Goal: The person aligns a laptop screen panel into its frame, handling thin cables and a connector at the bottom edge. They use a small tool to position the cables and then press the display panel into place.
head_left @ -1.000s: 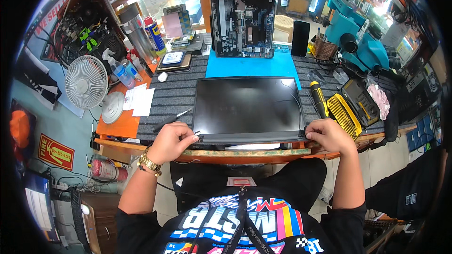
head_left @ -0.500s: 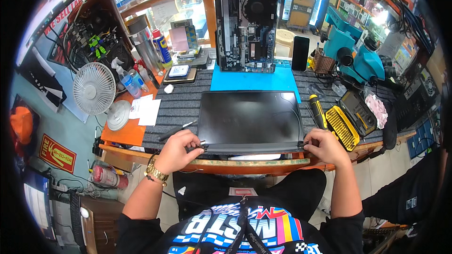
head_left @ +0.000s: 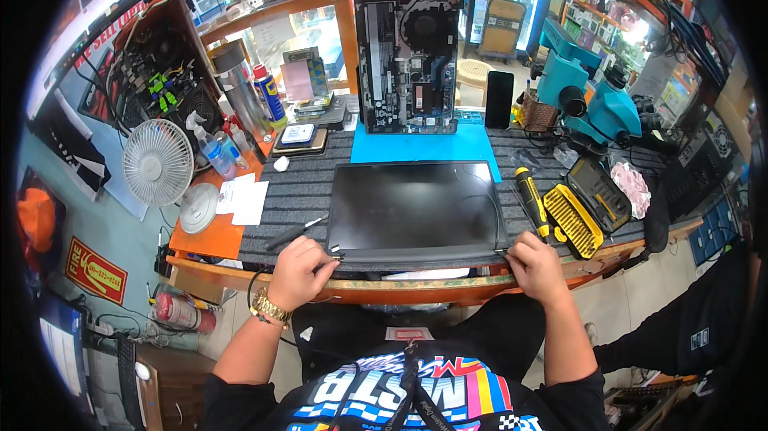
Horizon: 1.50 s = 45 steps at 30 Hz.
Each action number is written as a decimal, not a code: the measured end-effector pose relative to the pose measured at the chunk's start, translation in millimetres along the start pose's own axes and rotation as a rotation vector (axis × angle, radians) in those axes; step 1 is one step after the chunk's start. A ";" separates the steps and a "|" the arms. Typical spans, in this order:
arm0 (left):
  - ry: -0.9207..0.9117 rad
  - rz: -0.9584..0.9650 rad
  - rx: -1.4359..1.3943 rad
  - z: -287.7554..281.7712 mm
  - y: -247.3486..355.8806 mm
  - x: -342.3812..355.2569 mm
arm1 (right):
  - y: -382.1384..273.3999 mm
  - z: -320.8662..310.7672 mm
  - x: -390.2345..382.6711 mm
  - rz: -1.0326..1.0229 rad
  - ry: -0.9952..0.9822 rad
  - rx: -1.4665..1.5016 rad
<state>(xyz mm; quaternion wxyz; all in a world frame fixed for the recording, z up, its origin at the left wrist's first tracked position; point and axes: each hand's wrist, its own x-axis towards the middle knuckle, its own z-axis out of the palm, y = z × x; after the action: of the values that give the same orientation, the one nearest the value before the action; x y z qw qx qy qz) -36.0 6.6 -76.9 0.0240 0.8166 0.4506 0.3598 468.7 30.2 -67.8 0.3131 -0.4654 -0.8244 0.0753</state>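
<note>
A dark laptop screen [head_left: 412, 209] lies flat before me on the grey ribbed mat, its bottom edge toward me. My left hand [head_left: 302, 273] is closed in a pinch at its near left corner, where a small metal hinge [head_left: 338, 257] sticks out. At the near right corner, the fingers of my right hand [head_left: 538, 267] pinch the opposite hinge [head_left: 502, 251]. Behind the screen an opened laptop base [head_left: 408, 63] stands upright, showing its fan, battery and boards. A blue mat [head_left: 480, 151] is beneath it.
Right of the screen lie a yellow-black screwdriver [head_left: 528, 191] and a yellow bit case [head_left: 573, 219]. A dark pen-like tool [head_left: 294, 233] rests on the left. Farther back stand a phone [head_left: 499, 100], a teal microscope [head_left: 596, 103], spray bottles and a white fan [head_left: 158, 161].
The whole view has shifted slightly. Both hands have drawn a little toward me at the screen's corners, and more of the left hinge shows beside my thumb. The screen stays flat.
</note>
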 end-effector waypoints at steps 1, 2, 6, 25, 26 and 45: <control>0.027 0.075 0.062 1.5 -1.1 -1.1 | -0.7 1.3 -2.5 -0.021 0.013 -0.038; 0.025 0.077 0.061 2.5 -1.0 -3.1 | -0.6 4.4 -5.1 -0.054 0.049 -0.070; 0.059 0.129 0.121 5.2 -0.5 -4.4 | -3.1 4.2 -6.1 -0.048 0.077 -0.068; 0.117 -0.015 0.006 15.5 -3.7 -13.6 | 14.7 4.0 -5.8 0.166 -0.007 0.322; 0.129 -0.029 0.000 15.8 -4.7 -15.4 | 14.1 4.2 -5.6 0.157 -0.004 0.328; -0.057 0.212 0.004 84.0 123.6 53.7 | -37.6 10.4 -24.7 0.028 -0.013 0.361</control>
<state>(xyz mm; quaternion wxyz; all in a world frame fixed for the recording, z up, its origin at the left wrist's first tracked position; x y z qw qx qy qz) 122.1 -2.3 -63.8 -0.0029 0.8697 0.3616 0.3360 444.6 -9.0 -71.5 0.3850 -0.4128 -0.7930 0.2294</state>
